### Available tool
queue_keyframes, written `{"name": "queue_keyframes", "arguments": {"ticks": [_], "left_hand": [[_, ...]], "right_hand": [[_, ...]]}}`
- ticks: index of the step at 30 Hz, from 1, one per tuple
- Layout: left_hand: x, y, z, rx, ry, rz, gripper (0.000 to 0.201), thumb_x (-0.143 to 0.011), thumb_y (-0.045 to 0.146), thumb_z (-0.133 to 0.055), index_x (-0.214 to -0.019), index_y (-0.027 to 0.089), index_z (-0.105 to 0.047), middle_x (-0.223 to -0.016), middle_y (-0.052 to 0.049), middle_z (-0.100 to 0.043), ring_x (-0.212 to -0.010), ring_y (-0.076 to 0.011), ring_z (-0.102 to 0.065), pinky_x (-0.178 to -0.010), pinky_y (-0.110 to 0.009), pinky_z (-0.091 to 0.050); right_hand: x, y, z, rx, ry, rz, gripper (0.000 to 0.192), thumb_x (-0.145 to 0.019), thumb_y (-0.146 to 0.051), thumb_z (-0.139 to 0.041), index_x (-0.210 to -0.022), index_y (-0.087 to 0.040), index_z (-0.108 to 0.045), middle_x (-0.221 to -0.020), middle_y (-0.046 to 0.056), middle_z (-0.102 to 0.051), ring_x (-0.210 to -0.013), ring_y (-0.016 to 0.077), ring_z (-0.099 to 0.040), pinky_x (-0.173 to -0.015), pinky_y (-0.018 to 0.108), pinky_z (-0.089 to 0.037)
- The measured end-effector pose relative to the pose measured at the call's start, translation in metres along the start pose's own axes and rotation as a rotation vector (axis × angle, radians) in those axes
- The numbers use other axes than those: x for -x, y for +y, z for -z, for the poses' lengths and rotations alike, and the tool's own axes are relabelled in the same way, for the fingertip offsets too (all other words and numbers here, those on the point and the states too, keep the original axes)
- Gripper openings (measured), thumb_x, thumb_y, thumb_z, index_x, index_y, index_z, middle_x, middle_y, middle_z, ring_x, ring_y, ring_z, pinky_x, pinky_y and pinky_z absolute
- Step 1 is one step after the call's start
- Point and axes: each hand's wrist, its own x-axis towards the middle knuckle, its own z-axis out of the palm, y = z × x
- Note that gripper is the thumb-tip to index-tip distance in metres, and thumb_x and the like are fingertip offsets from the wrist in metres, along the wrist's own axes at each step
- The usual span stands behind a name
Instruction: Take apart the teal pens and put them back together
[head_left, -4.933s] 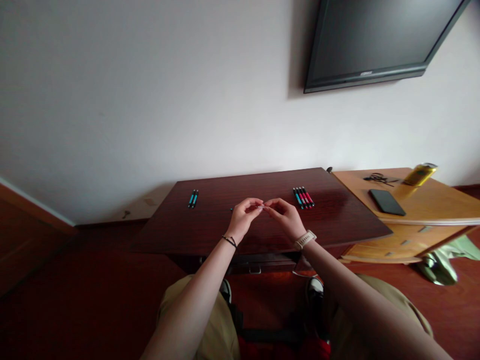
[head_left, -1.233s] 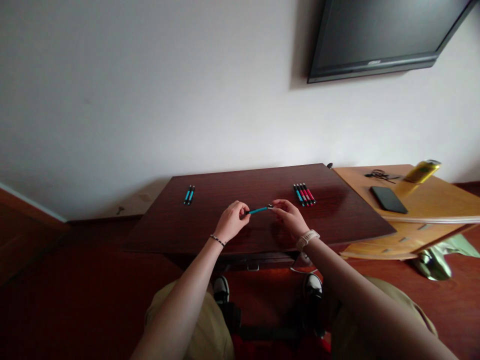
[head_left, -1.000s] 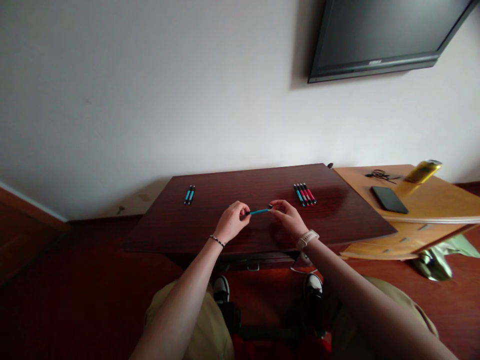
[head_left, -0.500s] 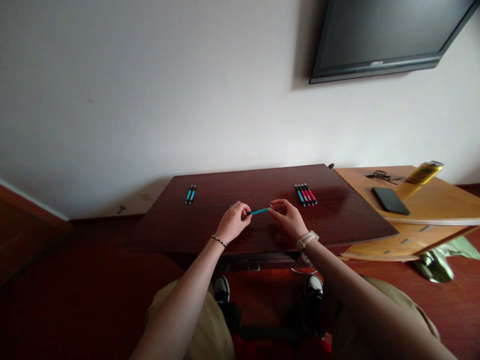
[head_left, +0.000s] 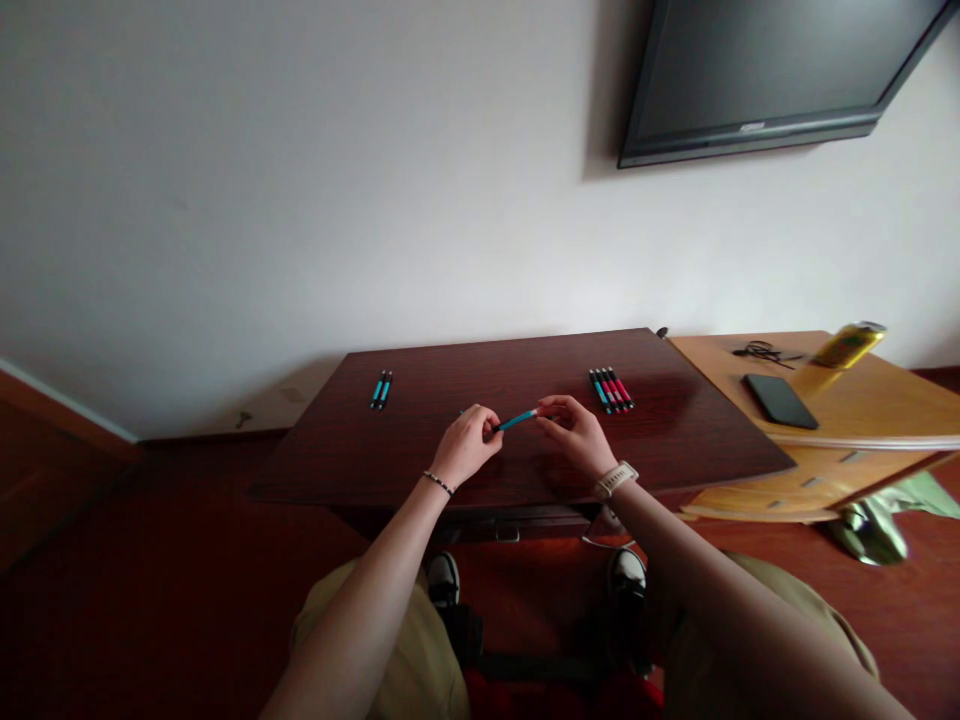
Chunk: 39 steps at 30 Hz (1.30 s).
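My left hand (head_left: 470,441) is closed in a pinch on the dark end of a blue pen (head_left: 517,419), above the dark wooden table. At the pen's other, pale end, the fingertips of my right hand (head_left: 573,434) are pinched together. A small bit of something blue (head_left: 462,412) peeks out behind my left hand, mostly hidden. Two blue pens (head_left: 381,390) lie side by side on the left of the table. On the right, a row of several blue and pink pens (head_left: 611,390) lies close together.
The dark table (head_left: 450,365) stands against a white wall. To its right, a lighter wooden cabinet (head_left: 712,365) bears a black phone-like slab (head_left: 780,401), a dark cable (head_left: 765,352) and a yellow can (head_left: 849,346). A television (head_left: 772,80) hangs above.
The pen between my hands has tilted, its right end now a little higher. My right fingers have shifted slightly up; my left hand has barely moved.
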Motion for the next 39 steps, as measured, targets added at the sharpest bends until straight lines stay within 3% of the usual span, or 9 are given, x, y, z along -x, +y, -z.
{"name": "queue_keyframes", "arguments": {"ticks": [16, 22, 28, 31, 35, 39], "left_hand": [[0.001, 0.004, -0.002, -0.032, -0.039, 0.001, 0.009, -0.089, 0.021, -0.068, -0.092, 0.023, -0.060, -0.092, -0.003, -0.066, -0.084, -0.0182, -0.064, -0.077, -0.029, -0.050], [0.003, 0.002, -0.004, -0.013, -0.089, 0.015, 0.012, -0.090, 0.019, -0.066, -0.095, 0.024, -0.057, -0.087, 0.000, -0.066, -0.075, -0.0167, -0.064, -0.071, -0.028, -0.047], [0.003, 0.001, -0.006, -0.027, -0.092, 0.021, 0.011, -0.092, 0.021, -0.065, -0.097, 0.025, -0.056, -0.088, 0.000, -0.068, -0.078, -0.0182, -0.067, -0.072, -0.028, -0.048], [0.003, 0.001, -0.006, -0.039, -0.085, 0.004, 0.009, -0.095, 0.022, -0.062, -0.099, 0.025, -0.055, -0.088, 0.000, -0.068, -0.078, -0.0186, -0.067, -0.072, -0.029, -0.048], [0.003, 0.000, -0.006, -0.041, -0.098, 0.015, 0.010, -0.096, 0.022, -0.061, -0.101, 0.026, -0.054, -0.084, 0.001, -0.067, -0.075, -0.0181, -0.067, -0.071, -0.028, -0.047], [0.003, -0.001, -0.008, -0.034, -0.096, 0.025, 0.011, -0.095, 0.022, -0.062, -0.103, 0.026, -0.055, -0.085, 0.001, -0.069, -0.075, -0.0175, -0.068, -0.070, -0.027, -0.047]], "right_hand": [[0.010, -0.028, -0.008, -0.042, -0.167, 0.028, 0.045, -0.082, -0.043, -0.080, -0.122, -0.027, -0.067, -0.124, 0.007, -0.075, -0.092, 0.0218, -0.070, -0.084, 0.038, -0.059], [0.011, -0.022, -0.007, 0.044, -0.196, 0.094, 0.036, -0.089, -0.036, -0.071, -0.124, -0.027, -0.066, -0.121, 0.008, -0.076, -0.090, 0.0217, -0.072, -0.087, 0.040, -0.058], [0.001, 0.001, 0.007, 0.311, 0.084, 0.106, 0.024, -0.090, -0.029, -0.064, -0.113, -0.025, -0.067, -0.106, 0.006, -0.077, -0.092, 0.0232, -0.072, -0.086, 0.039, -0.056], [-0.001, 0.008, 0.016, 0.552, 0.077, 0.134, 0.027, -0.090, -0.024, -0.060, -0.116, -0.025, -0.066, -0.104, 0.006, -0.075, -0.090, 0.0235, -0.070, -0.086, 0.038, -0.054], [0.000, 0.013, 0.025, 0.906, 0.040, 0.171, 0.037, -0.088, -0.017, -0.060, -0.124, -0.022, -0.064, -0.109, 0.010, -0.071, -0.101, 0.0276, -0.065, -0.093, 0.039, -0.049], [0.001, 0.021, 0.031, 1.053, 0.014, 0.108, 0.038, -0.089, -0.017, -0.061, -0.126, -0.022, -0.064, -0.112, 0.012, -0.070, -0.104, 0.0294, -0.064, -0.094, 0.039, -0.048]]}}
